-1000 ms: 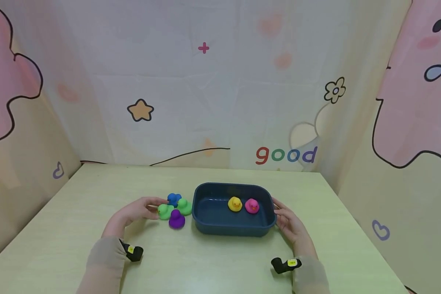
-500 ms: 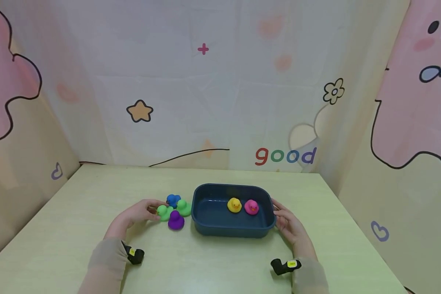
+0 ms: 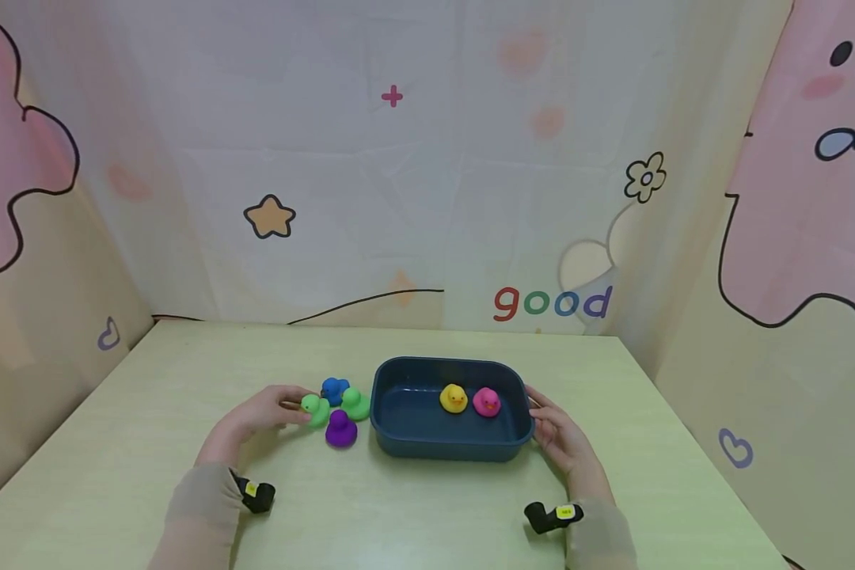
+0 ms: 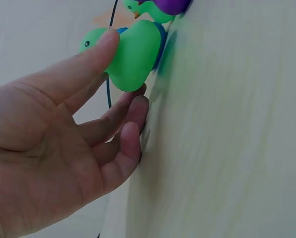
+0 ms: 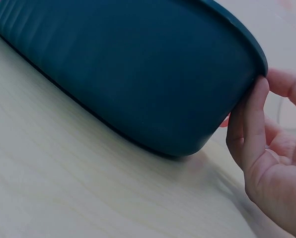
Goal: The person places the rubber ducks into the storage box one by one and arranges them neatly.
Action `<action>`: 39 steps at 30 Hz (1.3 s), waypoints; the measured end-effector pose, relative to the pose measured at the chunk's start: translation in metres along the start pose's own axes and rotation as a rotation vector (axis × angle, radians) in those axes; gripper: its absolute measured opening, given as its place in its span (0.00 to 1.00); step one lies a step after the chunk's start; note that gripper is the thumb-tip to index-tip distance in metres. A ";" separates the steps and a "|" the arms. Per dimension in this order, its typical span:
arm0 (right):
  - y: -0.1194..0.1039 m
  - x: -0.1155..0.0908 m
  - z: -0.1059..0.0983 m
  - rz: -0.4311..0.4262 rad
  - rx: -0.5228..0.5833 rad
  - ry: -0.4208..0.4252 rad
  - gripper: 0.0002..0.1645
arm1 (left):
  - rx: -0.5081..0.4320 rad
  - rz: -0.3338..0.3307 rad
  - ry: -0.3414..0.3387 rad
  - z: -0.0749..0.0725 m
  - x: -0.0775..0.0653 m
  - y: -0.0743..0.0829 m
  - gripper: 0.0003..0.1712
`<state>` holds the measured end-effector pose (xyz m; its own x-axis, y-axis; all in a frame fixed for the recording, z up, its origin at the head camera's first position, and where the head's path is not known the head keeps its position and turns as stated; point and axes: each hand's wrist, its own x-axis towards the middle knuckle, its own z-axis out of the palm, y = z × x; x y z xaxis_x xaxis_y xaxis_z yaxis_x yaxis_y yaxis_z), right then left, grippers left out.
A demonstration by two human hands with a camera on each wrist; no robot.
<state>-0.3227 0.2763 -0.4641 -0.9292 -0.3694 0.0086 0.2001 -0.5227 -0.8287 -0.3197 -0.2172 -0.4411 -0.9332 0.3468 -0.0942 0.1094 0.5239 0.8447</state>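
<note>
In the head view, my left hand [image 3: 260, 410] pinches a light green rubber duck [image 3: 317, 412] between thumb and fingers. The left wrist view shows the thumb across the held green duck [image 4: 136, 55], its base just off the table. Close beside it stand a blue duck [image 3: 334, 391], a second green duck [image 3: 355, 404] and a purple duck [image 3: 341, 430]. A dark blue basin [image 3: 450, 450] holds a yellow duck [image 3: 454, 399] and a pink duck [image 3: 487, 403]. My right hand [image 3: 564, 437] rests its loosely bent fingers against the basin's right end, just below the rim [image 5: 257, 54].
Everything stands on a pale wooden table [image 3: 399, 514]. A printed cloth backdrop [image 3: 427, 198] rises behind the table and along both sides. Each wrist wears a small black camera, the left camera [image 3: 258, 495] and the right camera [image 3: 552, 516].
The held green duck has shifted slightly left with my left hand, away from the other ducks, and a gap has opened beside the purple duck. My right hand and the basin stay put.
</note>
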 end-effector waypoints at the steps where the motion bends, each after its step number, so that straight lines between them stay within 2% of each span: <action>1: 0.000 0.000 0.000 -0.002 -0.001 -0.006 0.28 | 0.002 -0.004 0.002 -0.001 -0.001 0.000 0.30; 6: 0.000 -0.001 0.000 -0.011 0.006 -0.035 0.29 | -0.018 -0.030 0.040 -0.006 -0.004 -0.001 0.31; 18: 0.002 0.001 -0.004 -0.005 0.009 -0.018 0.29 | -0.242 -0.159 0.142 -0.009 -0.004 0.002 0.37; 23: 0.001 0.000 -0.002 -0.004 0.005 -0.023 0.29 | -0.282 -0.204 0.153 -0.008 -0.003 0.000 0.39; 33: 0.000 0.000 -0.002 -0.013 0.018 -0.037 0.30 | -0.277 -0.218 0.137 -0.007 -0.002 -0.001 0.39; 39: 0.000 0.000 -0.001 -0.005 0.018 -0.015 0.30 | -0.359 -0.178 0.139 -0.009 -0.002 0.000 0.40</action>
<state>-0.3232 0.2770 -0.4651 -0.9253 -0.3786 0.0214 0.2013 -0.5382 -0.8184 -0.3205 -0.2250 -0.4360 -0.9668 0.1541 -0.2038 -0.1606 0.2537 0.9539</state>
